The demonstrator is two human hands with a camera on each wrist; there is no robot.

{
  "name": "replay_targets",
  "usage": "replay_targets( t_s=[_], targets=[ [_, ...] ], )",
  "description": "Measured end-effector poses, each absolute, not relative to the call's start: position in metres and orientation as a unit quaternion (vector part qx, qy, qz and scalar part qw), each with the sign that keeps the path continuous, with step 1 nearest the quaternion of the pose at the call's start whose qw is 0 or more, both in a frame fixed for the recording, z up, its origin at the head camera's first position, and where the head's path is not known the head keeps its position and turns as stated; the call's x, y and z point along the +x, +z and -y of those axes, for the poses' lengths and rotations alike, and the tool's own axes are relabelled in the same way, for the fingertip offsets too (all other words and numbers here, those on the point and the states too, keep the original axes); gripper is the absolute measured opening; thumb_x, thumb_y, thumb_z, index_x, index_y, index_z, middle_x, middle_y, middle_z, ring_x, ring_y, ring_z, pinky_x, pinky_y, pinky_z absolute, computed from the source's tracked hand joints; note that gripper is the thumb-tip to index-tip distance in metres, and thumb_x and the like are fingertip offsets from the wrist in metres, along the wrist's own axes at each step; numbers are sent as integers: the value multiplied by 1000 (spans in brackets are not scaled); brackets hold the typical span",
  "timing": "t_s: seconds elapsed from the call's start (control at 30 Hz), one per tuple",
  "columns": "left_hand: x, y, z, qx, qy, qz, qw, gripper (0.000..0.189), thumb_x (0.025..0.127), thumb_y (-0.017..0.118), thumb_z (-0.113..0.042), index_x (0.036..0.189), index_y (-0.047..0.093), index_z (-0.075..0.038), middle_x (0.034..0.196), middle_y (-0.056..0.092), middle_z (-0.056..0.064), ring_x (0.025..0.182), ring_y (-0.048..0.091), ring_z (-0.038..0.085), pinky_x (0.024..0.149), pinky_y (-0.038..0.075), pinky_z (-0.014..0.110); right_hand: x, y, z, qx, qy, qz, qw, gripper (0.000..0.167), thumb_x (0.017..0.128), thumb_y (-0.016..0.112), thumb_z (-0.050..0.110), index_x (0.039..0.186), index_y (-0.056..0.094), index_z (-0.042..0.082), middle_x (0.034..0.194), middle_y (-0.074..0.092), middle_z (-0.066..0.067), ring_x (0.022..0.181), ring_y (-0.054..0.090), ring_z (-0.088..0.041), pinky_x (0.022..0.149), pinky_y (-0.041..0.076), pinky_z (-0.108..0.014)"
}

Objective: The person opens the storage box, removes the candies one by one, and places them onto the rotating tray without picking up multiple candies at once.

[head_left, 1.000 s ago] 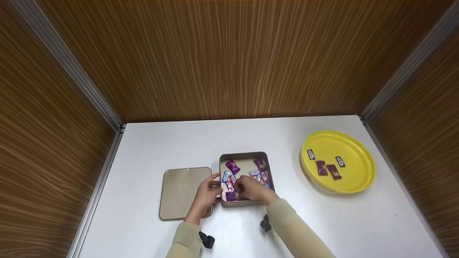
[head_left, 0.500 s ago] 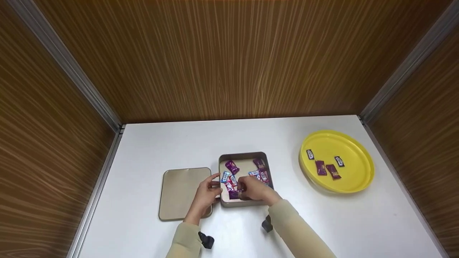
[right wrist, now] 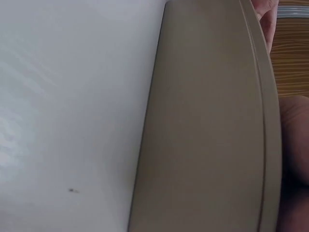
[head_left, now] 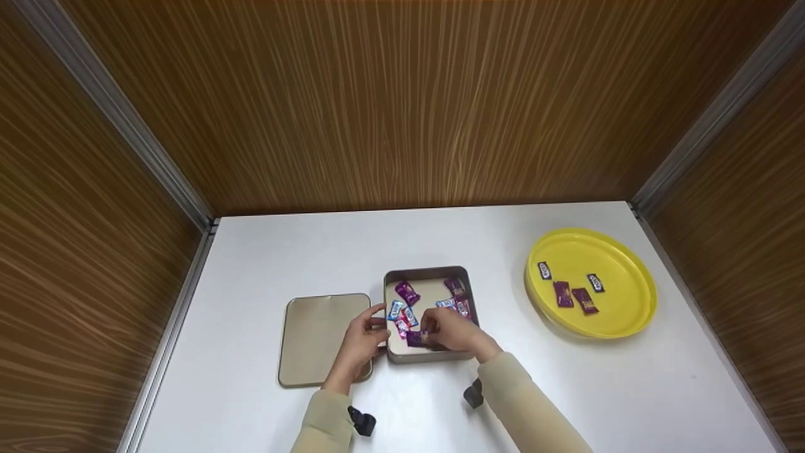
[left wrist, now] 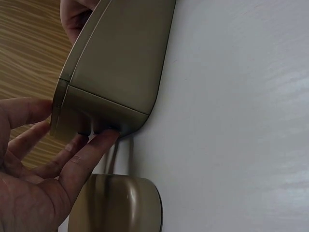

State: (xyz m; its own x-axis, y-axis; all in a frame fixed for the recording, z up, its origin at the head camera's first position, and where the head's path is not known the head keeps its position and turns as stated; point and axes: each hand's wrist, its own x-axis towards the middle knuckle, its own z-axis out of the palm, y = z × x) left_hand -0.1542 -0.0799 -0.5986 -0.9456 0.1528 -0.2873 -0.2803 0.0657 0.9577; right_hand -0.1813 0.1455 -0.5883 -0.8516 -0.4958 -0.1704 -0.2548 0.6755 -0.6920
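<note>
An uncovered metal tin (head_left: pixel 431 357) stands on the white table with small wrapped candies inside. My right hand (head_left: pixel 454 329) reaches into its near half and pinches a purple-wrapped candy (head_left: pixel 416 339) between thumb and fingers. Pink and blue wrapped candies (head_left: pixel 402 314) lie just left of those fingers, and another purple candy (head_left: pixel 407 292) is farther back. More candies (head_left: pixel 458 293) line the right side, partly hidden by the hand. My left hand (head_left: pixel 363 340) touches the tin's left wall; in the left wrist view its fairly straight fingertips (left wrist: pixel 108 137) press against that wall.
A flat tin lid (head_left: pixel 321 333) lies left of the tin, partly under my left wrist. On the right stands a round yellow tray (head_left: pixel 613 314) holding two purple candies (head_left: pixel 575 297) and two dark ones. Wood-grain panels (head_left: pixel 402 107) enclose the table's back and sides.
My right hand has drawn slightly rightward within the tin, bringing the purple candy along from the near left corner. The left hand stays against the wall.
</note>
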Motion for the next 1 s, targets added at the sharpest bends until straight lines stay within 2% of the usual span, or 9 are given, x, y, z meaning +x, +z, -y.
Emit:
replay_targets(
  t_s=[0.5, 1.0],
  targets=[
    [-153, -597, 79, -48, 684, -710, 158, 61, 90, 59, 6, 147, 43, -7, 126, 52, 26, 106, 61, 38, 77, 57, 44, -176, -577, -167, -205, -372, -895, 139, 12, 85, 72, 1, 96, 69, 6, 82, 62, 4, 77, 59, -12, 73, 52, -35],
    [-157, -601, 80, -54, 686, -706, 165, 60, 89, 59, 7, 146, 44, -5, 125, 53, 26, 102, 62, 33, 75, 57, 41, -161, -551, -189, -201, -392, -891, 113, 9, 89, 70, 5, 98, 69, 6, 85, 65, 2, 74, 61, -11, 67, 54, -30]
  ],
)
